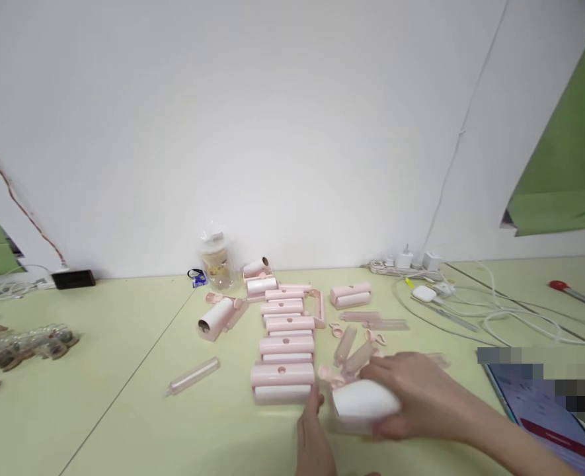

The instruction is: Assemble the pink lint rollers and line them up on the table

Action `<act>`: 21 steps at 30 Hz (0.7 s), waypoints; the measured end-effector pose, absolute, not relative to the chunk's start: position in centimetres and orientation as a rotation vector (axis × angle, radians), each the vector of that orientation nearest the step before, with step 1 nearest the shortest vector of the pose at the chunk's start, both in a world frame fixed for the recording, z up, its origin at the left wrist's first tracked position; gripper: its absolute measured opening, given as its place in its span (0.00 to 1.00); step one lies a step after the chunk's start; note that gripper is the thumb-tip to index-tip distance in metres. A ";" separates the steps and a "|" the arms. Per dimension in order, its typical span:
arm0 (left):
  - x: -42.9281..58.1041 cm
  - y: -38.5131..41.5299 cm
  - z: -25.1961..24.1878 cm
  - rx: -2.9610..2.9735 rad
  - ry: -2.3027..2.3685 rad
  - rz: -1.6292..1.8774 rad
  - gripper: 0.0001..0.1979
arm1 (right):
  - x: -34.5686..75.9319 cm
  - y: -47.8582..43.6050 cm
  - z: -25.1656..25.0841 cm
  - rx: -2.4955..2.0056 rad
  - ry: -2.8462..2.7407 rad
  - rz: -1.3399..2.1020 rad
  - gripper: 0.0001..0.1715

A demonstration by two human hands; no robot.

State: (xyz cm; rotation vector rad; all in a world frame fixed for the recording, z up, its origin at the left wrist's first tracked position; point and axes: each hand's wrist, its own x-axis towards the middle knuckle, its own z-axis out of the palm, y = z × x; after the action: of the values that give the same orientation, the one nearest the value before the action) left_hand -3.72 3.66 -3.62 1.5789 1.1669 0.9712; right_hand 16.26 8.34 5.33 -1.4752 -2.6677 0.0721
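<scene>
My right hand (406, 393) is closed around a white sticky-paper lint roll (364, 402), blurred by motion, low over the table at right of centre. My left hand (314, 439) has its fingers stretched out, their tips at the right end of the nearest pink lint roller (282, 382). Behind that one, several more pink lint rollers (286, 346) lie in a column running away from me. Pink hook-shaped pieces (375, 337) and clear pinkish handles (345, 345) are scattered beside my right hand, some partly covered by it.
Another lint roller (350, 295) lies at back right, and one with its roll end facing me (217, 318) at left. A loose handle (193, 375) is nearer. A bagged cup (216, 261) stands by the wall. White cables (505, 324) and a phone-like screen (535, 396) occupy the right.
</scene>
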 end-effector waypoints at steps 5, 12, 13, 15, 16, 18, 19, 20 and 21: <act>-2.3 5.1 -4.2 1.709 1.143 0.921 0.40 | 16.2 6.3 4.2 -1.438 -2.638 0.034 0.24; -2.5 5.3 -5.1 1.800 1.124 0.909 0.33 | 13.3 7.4 5.7 -1.367 -2.475 0.278 0.10; -2.5 5.3 -5.2 1.780 1.111 0.915 0.32 | 13.1 7.6 5.5 -1.364 -2.479 0.305 0.09; -2.5 5.2 -5.1 1.748 1.099 0.918 0.33 | 13.3 7.9 5.3 -1.361 -2.434 0.391 0.09; -2.6 5.2 -4.9 1.738 1.101 0.914 0.35 | 13.6 8.2 5.2 -1.372 -2.367 0.456 0.10; -2.6 5.1 -4.3 1.723 1.109 0.894 0.39 | 14.8 8.9 5.0 -1.424 -2.183 0.588 0.12; -2.6 5.0 -4.0 1.716 1.123 0.878 0.39 | 15.5 9.4 4.9 -1.468 -2.090 0.629 0.14; -2.6 5.0 -3.6 1.714 1.141 0.855 0.38 | 16.2 9.9 4.8 -1.521 -2.014 0.639 0.16; -2.6 5.0 -3.2 1.720 1.159 0.830 0.36 | 16.9 10.4 4.6 -1.580 -1.965 0.619 0.18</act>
State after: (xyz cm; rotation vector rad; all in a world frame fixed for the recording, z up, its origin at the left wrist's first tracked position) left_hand -2.62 4.96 -3.19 1.7199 1.1586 0.8295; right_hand 16.85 10.37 4.57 -1.5800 -1.9648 0.6187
